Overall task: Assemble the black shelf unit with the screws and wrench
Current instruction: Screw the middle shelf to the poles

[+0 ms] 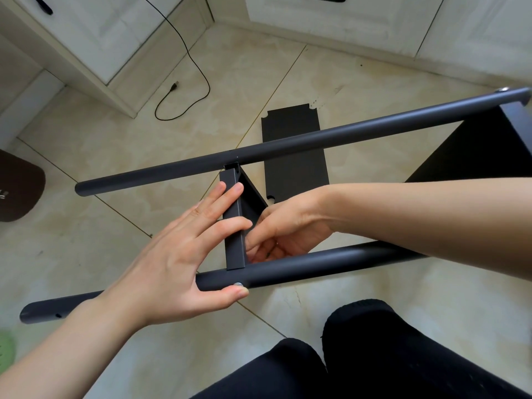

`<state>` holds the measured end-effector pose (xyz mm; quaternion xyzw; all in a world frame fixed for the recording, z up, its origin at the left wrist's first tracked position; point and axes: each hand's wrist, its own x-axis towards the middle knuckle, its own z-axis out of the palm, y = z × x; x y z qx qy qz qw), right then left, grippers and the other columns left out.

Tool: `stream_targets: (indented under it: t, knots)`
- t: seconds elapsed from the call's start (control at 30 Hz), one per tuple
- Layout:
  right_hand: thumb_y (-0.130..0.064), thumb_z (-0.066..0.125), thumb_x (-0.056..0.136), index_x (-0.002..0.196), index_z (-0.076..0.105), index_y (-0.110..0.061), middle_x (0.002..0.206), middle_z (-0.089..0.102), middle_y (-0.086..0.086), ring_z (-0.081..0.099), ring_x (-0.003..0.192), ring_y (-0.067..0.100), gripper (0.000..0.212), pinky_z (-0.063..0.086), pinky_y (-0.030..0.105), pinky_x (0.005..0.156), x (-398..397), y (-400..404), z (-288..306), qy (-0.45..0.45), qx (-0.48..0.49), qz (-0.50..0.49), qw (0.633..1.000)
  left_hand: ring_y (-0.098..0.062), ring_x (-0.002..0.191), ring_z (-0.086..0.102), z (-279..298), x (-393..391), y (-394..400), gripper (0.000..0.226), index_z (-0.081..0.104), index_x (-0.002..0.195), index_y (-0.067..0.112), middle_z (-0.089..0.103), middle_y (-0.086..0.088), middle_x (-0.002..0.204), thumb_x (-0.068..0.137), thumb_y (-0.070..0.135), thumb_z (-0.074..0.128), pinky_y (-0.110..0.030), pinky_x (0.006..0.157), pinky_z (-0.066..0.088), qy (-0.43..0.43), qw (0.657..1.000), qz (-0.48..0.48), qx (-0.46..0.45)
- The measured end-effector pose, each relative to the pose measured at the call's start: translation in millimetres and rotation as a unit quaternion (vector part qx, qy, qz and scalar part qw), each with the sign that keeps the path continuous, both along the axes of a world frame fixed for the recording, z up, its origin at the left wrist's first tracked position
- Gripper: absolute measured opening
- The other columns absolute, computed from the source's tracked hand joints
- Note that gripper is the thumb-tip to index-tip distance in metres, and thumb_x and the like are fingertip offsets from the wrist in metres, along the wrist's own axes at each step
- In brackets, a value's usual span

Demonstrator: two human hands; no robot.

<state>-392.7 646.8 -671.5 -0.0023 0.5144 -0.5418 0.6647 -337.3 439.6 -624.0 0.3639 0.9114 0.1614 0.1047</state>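
Observation:
Two long dark round poles lie across the view, the far pole (288, 145) and the near pole (302, 269). A black shelf panel (234, 226) stands on edge between them. My left hand (178, 254) lies across the near pole with straight fingers against the panel's edge, and its thumb presses under the pole beside a silver screw head (237, 283). My right hand (288, 228) reaches behind the panel with its fingers curled at the inner corner; what they pinch is hidden. A second shelf (489, 151) is fixed at the right end. No wrench is in view.
A loose black shelf panel (293, 156) lies flat on the tiled floor beyond the frame. A black cable (187, 53) trails from the white cabinets (95, 38) at the top left. A brown mat (17, 188) lies at the left edge. My black-clad knees (374, 355) are at the bottom.

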Motion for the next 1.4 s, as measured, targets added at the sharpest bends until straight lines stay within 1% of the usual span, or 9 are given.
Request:
stream_targets:
  t: [0.27,0.43,0.63,0.73,0.83,0.93,1.1,1.23,1.4]
  knots:
    - [-0.011,0.058,0.096,0.085,0.065,-0.005,0.066,0.066,0.003,0.057,0.054,0.011,0.014,0.051,0.020,0.053,1.4,-1.2,1.0,0.088,0.028,0.004,0.996,-0.019,0.156,0.012,1.3,1.1,0.9,0.070,0.048,0.137,0.031,0.013,0.008,0.169,0.078,0.065,0.063,-0.042,0.114,0.031,-0.003,1.000,0.004,0.003]
    - [-0.012,0.058,0.095,0.088,0.065,-0.008,0.072,0.068,0.002,0.063,0.062,0.011,0.011,0.054,0.023,0.060,-1.7,3.4,1.8,0.042,0.003,0.023,0.999,-0.018,0.156,0.012,1.1,0.6,0.6,0.071,0.049,0.137,0.029,0.013,0.008,0.169,0.078,0.065,0.064,-0.042,0.112,0.032,-0.001,1.000,0.004,0.004]
    - [-0.026,0.058,0.097,0.080,0.066,-0.011,0.074,0.067,0.002,0.061,0.064,0.013,0.024,0.053,0.022,0.059,-0.9,1.0,-0.6,0.089,0.035,0.045,0.994,-0.019,0.156,0.012,0.6,-0.3,0.5,0.071,0.048,0.138,0.030,0.013,0.008,0.169,0.078,0.066,0.063,-0.038,0.112,0.031,0.001,1.000,0.001,0.002]
    - [-0.019,0.058,0.097,0.089,0.067,-0.008,0.075,0.068,0.002,0.062,0.063,0.012,0.016,0.053,0.021,0.058,-2.1,3.0,1.1,0.057,0.013,0.021,0.998,-0.019,0.156,0.012,0.7,-0.6,0.8,0.071,0.049,0.138,0.029,0.013,0.007,0.169,0.078,0.065,0.064,-0.041,0.112,0.031,0.001,1.000,0.000,0.003]
    - [-0.007,0.058,0.095,0.080,0.066,-0.005,0.066,0.066,0.003,0.057,0.053,0.008,0.018,0.048,0.017,0.053,-1.0,1.0,-0.4,0.068,0.004,-0.006,0.998,-0.019,0.156,0.012,1.1,-0.3,1.1,0.071,0.047,0.137,0.031,0.013,0.008,0.169,0.078,0.065,0.064,-0.041,0.112,0.031,-0.003,1.000,0.003,0.007]
    - [-0.012,0.058,0.097,0.079,0.066,-0.004,0.063,0.065,0.003,0.057,0.052,0.008,0.021,0.048,0.016,0.052,0.2,0.3,-1.4,0.067,0.017,0.000,0.998,-0.018,0.156,0.012,1.1,0.0,1.0,0.071,0.049,0.137,0.029,0.014,0.008,0.169,0.077,0.065,0.064,-0.039,0.111,0.032,-0.004,1.000,0.004,0.007]
    - [-0.012,0.058,0.096,0.085,0.065,-0.006,0.073,0.066,0.004,0.057,0.060,0.011,0.015,0.048,0.019,0.056,-2.8,4.2,1.7,0.037,-0.003,0.005,0.999,-0.019,0.156,0.013,1.3,-0.4,1.7,0.071,0.050,0.137,0.028,0.015,0.006,0.169,0.078,0.064,0.064,-0.040,0.111,0.033,-0.001,1.000,0.004,0.006]
    - [-0.016,0.060,0.095,0.079,0.066,-0.007,0.070,0.064,0.004,0.056,0.060,0.013,0.019,0.049,0.019,0.054,-0.3,-0.1,-0.7,0.080,0.032,0.022,0.996,-0.019,0.156,0.013,1.4,-0.3,1.6,0.071,0.050,0.137,0.028,0.014,0.007,0.169,0.078,0.064,0.064,-0.040,0.110,0.032,0.000,1.000,0.002,0.006]
    - [-0.018,0.060,0.094,0.087,0.067,-0.009,0.074,0.067,0.002,0.059,0.063,0.013,0.014,0.051,0.021,0.057,-2.6,4.7,1.9,0.067,0.015,0.031,0.997,-0.019,0.156,0.013,1.0,-0.5,1.4,0.071,0.049,0.137,0.028,0.014,0.007,0.169,0.078,0.064,0.064,-0.040,0.111,0.033,0.001,1.000,0.001,0.007]
